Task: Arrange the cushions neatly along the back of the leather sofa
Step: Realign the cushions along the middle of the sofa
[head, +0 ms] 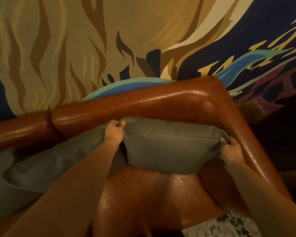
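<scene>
Shows two bare arms, uncovered from wrist to the frame's lower edge. Left hand (114, 131) bare, on a long, smooth left forearm (72, 182) broadening toward the lower left corner. Right hand (230, 149) bare likewise, on a right forearm (263, 194) widening toward the lower right corner. Knuckles and thumbs visible, finer detail too blurred to tell. Near the bottom edge, between the arms, a patch of mottled black-and-white fabric (220, 224); cannot tell whether a garment or something else.
</scene>
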